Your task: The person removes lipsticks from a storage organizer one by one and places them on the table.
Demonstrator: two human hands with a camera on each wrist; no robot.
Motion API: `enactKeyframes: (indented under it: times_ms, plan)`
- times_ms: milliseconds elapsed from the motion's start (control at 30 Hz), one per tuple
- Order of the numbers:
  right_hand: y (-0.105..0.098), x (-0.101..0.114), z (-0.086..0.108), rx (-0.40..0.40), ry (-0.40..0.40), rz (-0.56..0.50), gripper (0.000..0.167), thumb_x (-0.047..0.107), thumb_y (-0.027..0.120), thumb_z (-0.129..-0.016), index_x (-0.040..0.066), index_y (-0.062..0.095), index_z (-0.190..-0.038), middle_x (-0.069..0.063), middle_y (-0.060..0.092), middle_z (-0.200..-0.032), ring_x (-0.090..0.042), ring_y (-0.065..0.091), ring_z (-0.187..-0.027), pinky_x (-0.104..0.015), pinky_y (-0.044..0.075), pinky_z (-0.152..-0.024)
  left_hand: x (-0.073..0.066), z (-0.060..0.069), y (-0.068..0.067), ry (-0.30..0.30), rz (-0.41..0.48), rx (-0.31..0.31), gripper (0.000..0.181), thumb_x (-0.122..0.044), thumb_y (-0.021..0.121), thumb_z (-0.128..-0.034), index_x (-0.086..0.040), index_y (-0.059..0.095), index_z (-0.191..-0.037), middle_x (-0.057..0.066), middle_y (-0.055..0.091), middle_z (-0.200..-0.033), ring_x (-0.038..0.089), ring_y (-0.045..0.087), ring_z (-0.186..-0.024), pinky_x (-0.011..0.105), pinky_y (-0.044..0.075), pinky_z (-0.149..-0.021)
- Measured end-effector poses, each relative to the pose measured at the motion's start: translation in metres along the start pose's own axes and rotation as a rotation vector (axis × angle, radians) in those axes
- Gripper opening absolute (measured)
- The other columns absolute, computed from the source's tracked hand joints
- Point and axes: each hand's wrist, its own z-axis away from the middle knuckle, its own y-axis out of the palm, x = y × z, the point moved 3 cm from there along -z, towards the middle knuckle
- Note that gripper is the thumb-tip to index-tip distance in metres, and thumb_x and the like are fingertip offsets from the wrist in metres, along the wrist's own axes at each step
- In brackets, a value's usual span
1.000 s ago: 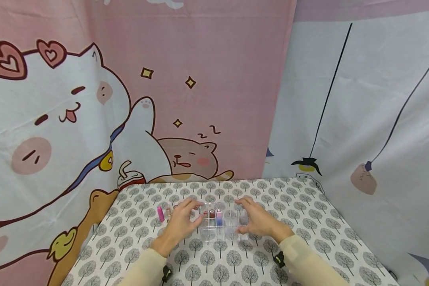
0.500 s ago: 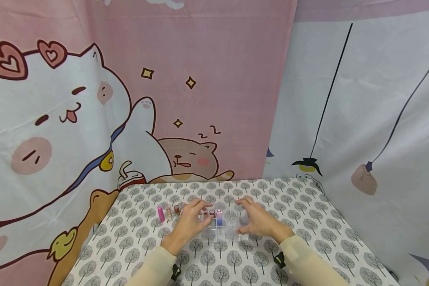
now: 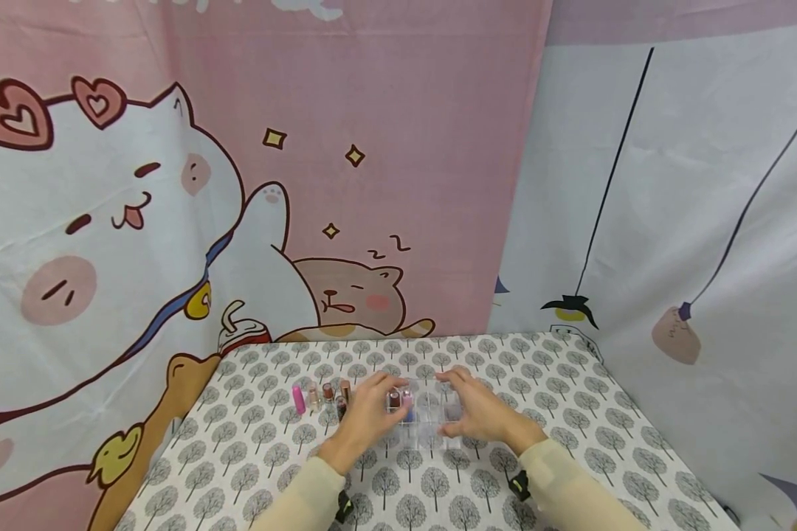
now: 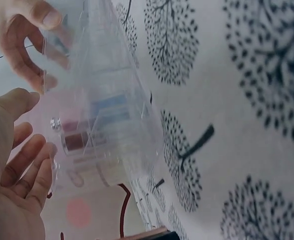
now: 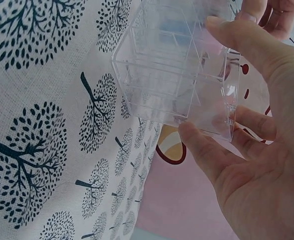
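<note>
A clear lipstick organizer (image 3: 430,436) with open compartments stands on the tablecloth. At its right end, my right hand (image 3: 481,407) holds it, thumb and fingers spread across the rim; in the right wrist view its fingertips (image 5: 186,129) touch the clear plastic. My left hand (image 3: 370,413) is over the organizer's left part, thumb and bent fingers apart. Nothing shows between them in the left wrist view. A dark red lipstick (image 3: 395,399) and a pink-and-blue one (image 3: 408,407) stand in compartments beside my left fingers. That hand hides the organizer's left end.
Left of the organizer are a bright pink tube (image 3: 298,400), a clear-and-pink tube (image 3: 314,396) and several brown-capped lipsticks (image 3: 328,391). The tree-print tablecloth (image 3: 538,472) reaches a cartoon curtain (image 3: 438,184) behind and at the sides.
My left hand has slid right along the organizer, uncovering brown-capped lipsticks to its left and covering the organizer's left compartments. The right hand and the organizer have stayed in place.
</note>
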Motion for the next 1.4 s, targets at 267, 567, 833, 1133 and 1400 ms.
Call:
enactKeyframes:
  times_ms: [267,567,833,1133,1400]
  plan:
    - [0.001,0.0,-0.001,-0.003,-0.008,0.006,0.111,0.04,0.107,-0.082,0.012,0.05,-0.174,-0.016,0.059,-0.169,-0.045,0.066,-0.146,-0.075,0.059,-0.12,-0.003,-0.003,0.006,0.029,-0.074,-0.042,0.042,-0.021,0.101,-0.0924,-0.01,0.083,-0.129,0.007,0.082,-0.118,0.025,0.082,-0.1,0.03,0.073,-0.086]
    - [0.001,0.0,-0.002,-0.004,-0.015,0.023,0.112,0.04,0.107,-0.082,0.01,0.049,-0.173,-0.016,0.059,-0.168,-0.045,0.067,-0.144,-0.075,0.06,-0.119,-0.003,-0.006,0.008,0.014,-0.061,-0.028,0.043,-0.021,0.103,-0.0914,-0.009,0.083,-0.128,0.01,0.082,-0.115,0.025,0.078,-0.09,0.025,0.07,-0.078]
    - [0.008,-0.019,-0.008,-0.016,-0.066,0.001,0.113,0.042,0.106,-0.083,0.013,0.047,-0.175,-0.015,0.058,-0.171,-0.043,0.066,-0.148,-0.073,0.059,-0.123,-0.001,-0.009,0.013,-0.033,-0.095,0.001,0.038,-0.021,0.101,-0.0934,-0.01,0.084,-0.126,0.006,0.082,-0.117,0.02,0.08,-0.093,0.022,0.069,-0.078]
    - [-0.001,-0.001,-0.003,-0.01,-0.021,0.012,0.11,0.036,0.107,-0.083,0.009,0.05,-0.172,-0.017,0.06,-0.167,-0.046,0.067,-0.145,-0.074,0.059,-0.122,0.01,-0.01,0.021,0.053,-0.088,-0.035,0.027,-0.015,0.1,-0.0936,-0.014,0.088,-0.118,0.004,0.083,-0.115,0.02,0.079,-0.1,0.03,0.071,-0.085]
    - [0.0,-0.001,-0.001,-0.005,-0.021,0.007,0.11,0.038,0.106,-0.083,0.01,0.049,-0.173,-0.018,0.06,-0.167,-0.045,0.068,-0.145,-0.073,0.06,-0.121,0.001,-0.007,0.015,-0.026,-0.08,0.04,0.029,-0.012,0.099,-0.0943,-0.02,0.09,-0.121,0.002,0.088,-0.121,0.023,0.082,-0.109,0.036,0.073,-0.093]
